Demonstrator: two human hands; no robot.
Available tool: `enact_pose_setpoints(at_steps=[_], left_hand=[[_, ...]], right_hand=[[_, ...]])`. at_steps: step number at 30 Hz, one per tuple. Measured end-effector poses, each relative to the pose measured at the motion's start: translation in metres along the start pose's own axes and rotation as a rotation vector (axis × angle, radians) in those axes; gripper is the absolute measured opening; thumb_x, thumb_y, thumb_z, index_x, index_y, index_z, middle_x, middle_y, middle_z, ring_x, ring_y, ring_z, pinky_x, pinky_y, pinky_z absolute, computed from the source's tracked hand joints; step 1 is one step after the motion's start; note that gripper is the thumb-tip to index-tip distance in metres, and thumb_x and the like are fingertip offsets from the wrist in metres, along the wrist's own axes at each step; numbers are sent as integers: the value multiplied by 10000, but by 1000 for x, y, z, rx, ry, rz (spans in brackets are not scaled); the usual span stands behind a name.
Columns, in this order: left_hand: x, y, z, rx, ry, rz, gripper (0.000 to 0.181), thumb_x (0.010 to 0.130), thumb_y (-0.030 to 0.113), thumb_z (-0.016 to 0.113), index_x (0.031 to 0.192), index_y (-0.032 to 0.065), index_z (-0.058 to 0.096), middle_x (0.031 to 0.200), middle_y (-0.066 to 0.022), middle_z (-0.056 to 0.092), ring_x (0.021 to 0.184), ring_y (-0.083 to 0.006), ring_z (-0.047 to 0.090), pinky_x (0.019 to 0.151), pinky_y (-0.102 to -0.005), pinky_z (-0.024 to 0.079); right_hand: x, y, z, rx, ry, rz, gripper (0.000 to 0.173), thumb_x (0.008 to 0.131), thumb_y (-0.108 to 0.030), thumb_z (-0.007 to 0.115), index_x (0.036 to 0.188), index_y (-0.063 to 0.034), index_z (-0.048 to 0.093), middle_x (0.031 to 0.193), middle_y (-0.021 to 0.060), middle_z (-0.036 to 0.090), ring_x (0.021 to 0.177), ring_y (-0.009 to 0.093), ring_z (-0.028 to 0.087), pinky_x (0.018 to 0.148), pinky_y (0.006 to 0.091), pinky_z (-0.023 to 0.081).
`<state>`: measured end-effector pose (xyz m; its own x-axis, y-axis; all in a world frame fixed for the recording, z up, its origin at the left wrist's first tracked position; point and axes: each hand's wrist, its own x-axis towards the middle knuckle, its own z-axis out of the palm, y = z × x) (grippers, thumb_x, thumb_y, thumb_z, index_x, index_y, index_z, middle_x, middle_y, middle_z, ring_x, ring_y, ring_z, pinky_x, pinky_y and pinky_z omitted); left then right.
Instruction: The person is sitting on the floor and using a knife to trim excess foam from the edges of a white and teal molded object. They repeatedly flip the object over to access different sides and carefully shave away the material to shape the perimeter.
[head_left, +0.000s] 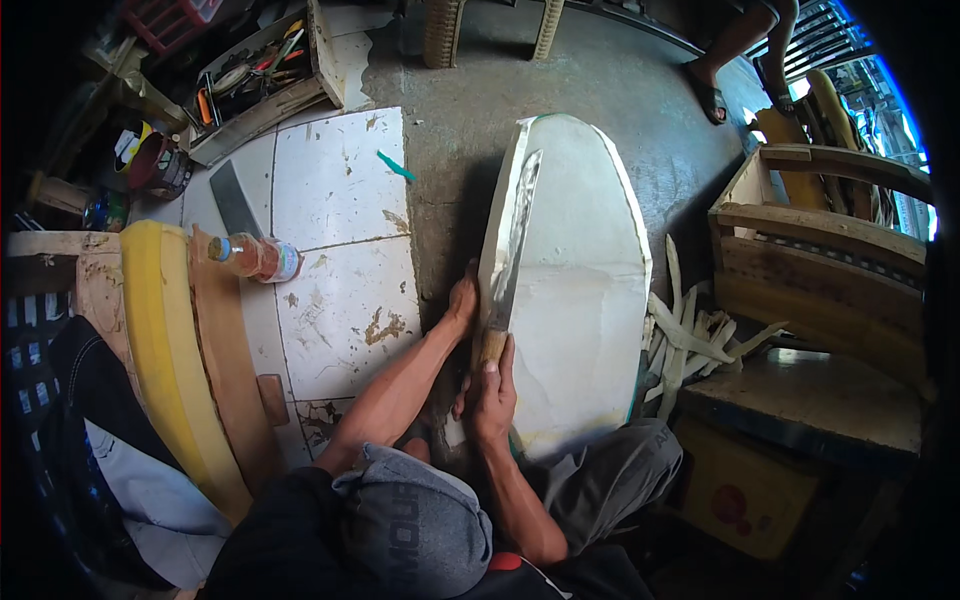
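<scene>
A long whitish panel (581, 300) with a rounded far end lies tilted before me, a thin teal line showing along parts of its edge. My left hand (464, 298) holds the panel's left edge; its fingers are partly hidden behind it. In my right hand (493, 401) is the wooden handle of a long-bladed knife (517, 247). The shiny blade points away from me and lies along the panel's pale left border. Narrow pale offcut strips (686, 341) are heaped to the right of the panel.
A plastic bottle (259, 257) of reddish liquid lies on the left beside a flat metal blade (236, 196). Beyond is a wooden toolbox (262, 120). A yellow padded piece (161, 330) stands at left, a wooden rack (817, 262) at right. Another person's legs (739, 45) are at the far right.
</scene>
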<state>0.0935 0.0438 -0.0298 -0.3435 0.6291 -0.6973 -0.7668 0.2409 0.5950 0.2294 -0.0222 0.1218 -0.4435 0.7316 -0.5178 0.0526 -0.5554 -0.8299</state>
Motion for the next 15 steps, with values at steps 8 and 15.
enact_pose_setpoints(at_steps=[8, 15], left_hand=[[-2, 6, -18, -21, -13, -35, 736, 1065, 614, 400, 1434, 1, 574, 1396, -190, 601, 1272, -284, 564, 1094, -412, 425], [-29, 25, -15, -9, -70, -239, 648, 1053, 539, 485, 1341, -24, 627, 1273, -207, 658, 1177, -307, 624, 992, -440, 486]], right_hand=[[-3, 15, 8, -4, -12, -48, 621, 1127, -278, 390, 1683, -225, 119, 775, 72, 544, 473, 147, 492, 431, 298, 468], [48, -22, 28, -20, -7, -55, 644, 1119, -297, 426, 1683, -220, 126, 766, 68, 541, 495, 140, 502, 444, 307, 473]])
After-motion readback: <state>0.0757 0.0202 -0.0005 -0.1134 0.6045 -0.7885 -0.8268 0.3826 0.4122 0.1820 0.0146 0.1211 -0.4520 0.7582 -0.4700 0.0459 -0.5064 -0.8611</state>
